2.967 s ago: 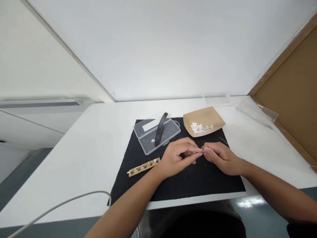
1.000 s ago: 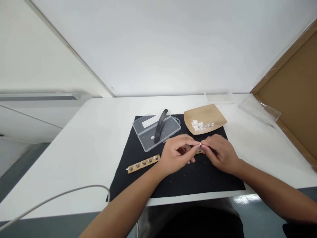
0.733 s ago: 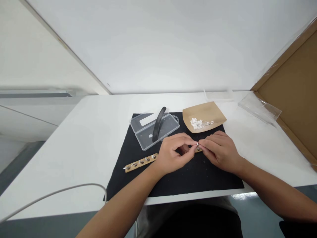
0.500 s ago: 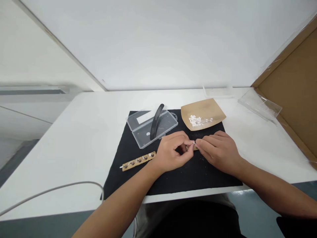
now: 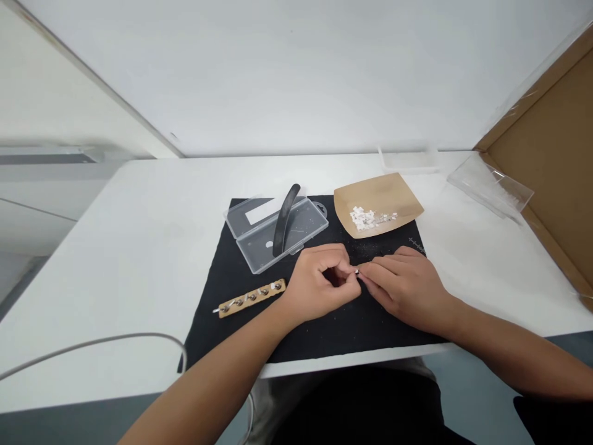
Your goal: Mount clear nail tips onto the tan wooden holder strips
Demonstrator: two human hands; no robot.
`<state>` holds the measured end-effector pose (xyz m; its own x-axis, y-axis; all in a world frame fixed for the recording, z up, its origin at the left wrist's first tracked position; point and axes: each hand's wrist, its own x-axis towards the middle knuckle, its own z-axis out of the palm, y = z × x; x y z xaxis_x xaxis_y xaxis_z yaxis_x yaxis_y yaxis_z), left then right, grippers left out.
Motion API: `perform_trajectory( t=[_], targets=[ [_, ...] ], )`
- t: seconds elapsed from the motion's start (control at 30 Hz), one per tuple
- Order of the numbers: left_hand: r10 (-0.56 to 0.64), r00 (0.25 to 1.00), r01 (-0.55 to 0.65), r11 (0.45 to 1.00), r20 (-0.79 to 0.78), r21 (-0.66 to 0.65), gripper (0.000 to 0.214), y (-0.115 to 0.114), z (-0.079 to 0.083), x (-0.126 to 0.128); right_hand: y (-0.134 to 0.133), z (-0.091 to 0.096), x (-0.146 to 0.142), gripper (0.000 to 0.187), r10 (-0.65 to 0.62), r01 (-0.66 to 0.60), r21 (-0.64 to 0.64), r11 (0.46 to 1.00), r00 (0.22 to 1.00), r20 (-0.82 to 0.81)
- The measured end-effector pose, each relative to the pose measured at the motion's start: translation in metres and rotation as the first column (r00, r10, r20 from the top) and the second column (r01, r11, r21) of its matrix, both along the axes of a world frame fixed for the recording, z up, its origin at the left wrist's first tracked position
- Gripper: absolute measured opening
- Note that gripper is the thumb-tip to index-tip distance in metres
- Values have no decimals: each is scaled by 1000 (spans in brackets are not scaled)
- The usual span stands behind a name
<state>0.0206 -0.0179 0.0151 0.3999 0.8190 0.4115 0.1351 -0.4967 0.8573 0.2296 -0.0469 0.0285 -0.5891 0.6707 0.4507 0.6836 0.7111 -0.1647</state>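
Note:
My left hand (image 5: 324,281) and my right hand (image 5: 403,281) meet over the black mat (image 5: 324,340), fingertips pinched together. Between them shows a tiny white and dark piece (image 5: 357,272), too small to name. Left of my left wrist lies a wooden strip (image 5: 252,298) with several round metal studs and small white slips at them. Beyond my left hand, a curved black nail file (image 5: 283,222) rests across an open clear plastic case (image 5: 259,250). Past my right hand, a brown paper tray (image 5: 393,191) holds a heap of small white pieces (image 5: 364,218).
Clear plastic lids or boxes (image 5: 491,185) stand at the back right of the white table (image 5: 139,247), beside a large cardboard box (image 5: 546,154). A grey cable (image 5: 102,340) curves over the table's left front. Small specks dot the mat.
The view has shifted slightly. My hands stay pinched together; the tan piece seen beneath my fingertips before is now hidden, and a small white-dark bit shows between them.

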Motion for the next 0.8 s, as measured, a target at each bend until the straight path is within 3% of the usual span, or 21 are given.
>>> perform_trajectory(
  t=[0.2, 0.4, 0.5, 0.63, 0.8],
  targets=[
    [-59, 996, 73, 966, 65, -249, 19, 0, 2, -3, 1, 0, 5, 26, 39, -77, -290, 954, 990, -135],
    [-111, 976, 188, 859, 186, -475, 18, 0, 5, -4, 3, 9, 7, 26, 4, -163, -520, 839, 956, -294],
    [-132, 964, 236, 829, 232, -507, 19, 1, 6, -4, 4, 13, 7, 26, -24, -210, -601, 771, 934, -358],
    [-141, 961, 246, 827, 239, -505, 21, 2, 7, -4, 6, 14, 11, 28, -70, -238, -676, 697, 916, -394],
    [-152, 957, 260, 824, 246, -504, 29, 2, 8, -6, 7, 12, 14, 32, -102, -262, -721, 642, 903, -418]
  ],
)
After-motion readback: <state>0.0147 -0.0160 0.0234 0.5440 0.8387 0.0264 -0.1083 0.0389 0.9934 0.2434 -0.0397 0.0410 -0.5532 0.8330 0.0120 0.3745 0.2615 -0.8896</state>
